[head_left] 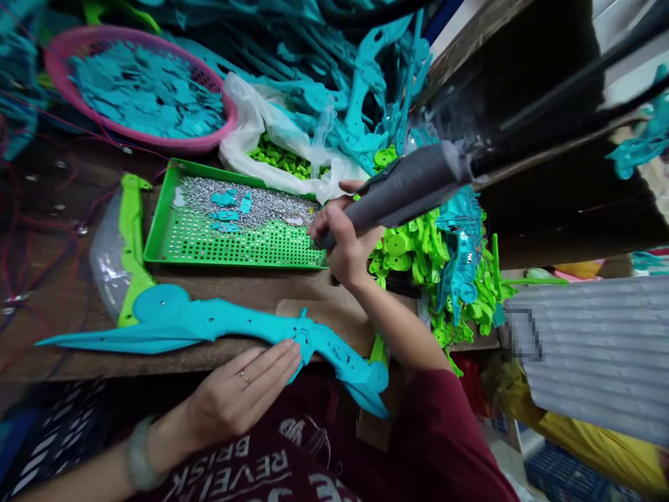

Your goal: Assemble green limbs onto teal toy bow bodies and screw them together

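My left hand (245, 390) lies with its fingers stretched flat across a blue plastic toy-bow body (245, 317), which rests along the table's front edge. The thumb is hidden. My right hand (348, 233) is wrapped around a grey electric screwdriver (408, 183) with a dark cable at its rear. The screwdriver's front end is at the right end of a green perforated tray (209, 259). In the tray lie many small screws (261, 203) and several small blue plastic pieces (224, 216). I cannot make out the driver's bit.
A pink basket (157, 145) of blue parts stands at the back left. Beside it is a white plastic bag (243, 125) with small green parts (282, 159). Green parts (405, 244) pile up at right. A green-edged clear piece (130, 230) and thin wires (31, 230) lie left.
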The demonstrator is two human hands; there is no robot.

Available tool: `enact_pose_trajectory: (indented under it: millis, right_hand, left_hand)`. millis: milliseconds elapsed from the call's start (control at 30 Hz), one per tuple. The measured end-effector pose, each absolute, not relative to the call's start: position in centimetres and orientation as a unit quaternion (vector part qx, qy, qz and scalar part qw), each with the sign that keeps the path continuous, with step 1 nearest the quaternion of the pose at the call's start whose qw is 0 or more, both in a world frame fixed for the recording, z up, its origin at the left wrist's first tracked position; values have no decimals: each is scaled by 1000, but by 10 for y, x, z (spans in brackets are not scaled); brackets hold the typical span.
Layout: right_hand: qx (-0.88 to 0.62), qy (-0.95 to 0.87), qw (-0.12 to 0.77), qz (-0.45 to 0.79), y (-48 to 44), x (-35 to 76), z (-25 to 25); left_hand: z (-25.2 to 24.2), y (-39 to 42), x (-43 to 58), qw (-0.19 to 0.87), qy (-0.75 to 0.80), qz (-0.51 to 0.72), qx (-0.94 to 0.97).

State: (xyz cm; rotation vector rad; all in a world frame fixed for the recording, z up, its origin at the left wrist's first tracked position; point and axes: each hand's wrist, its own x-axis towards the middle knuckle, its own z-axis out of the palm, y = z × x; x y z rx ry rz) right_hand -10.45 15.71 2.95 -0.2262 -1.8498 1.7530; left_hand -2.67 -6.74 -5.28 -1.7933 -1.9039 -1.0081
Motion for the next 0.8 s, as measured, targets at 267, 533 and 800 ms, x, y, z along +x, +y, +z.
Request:
enact_pose_trajectory:
  millis: [267,533,800]
  right_hand:
    - [-84,-685,283,667,162,-136,-3]
    - [-88,-684,278,669,162,-142,-8]
    - [-110,-701,284,645,162,-142,-8]
  left_hand:
    - [-55,-62,-30,171,-680,-345,-624]
    - [-52,-59,-35,146,-678,-359,-624]
    - [-55,-59,-30,146,-691,-355,-613]
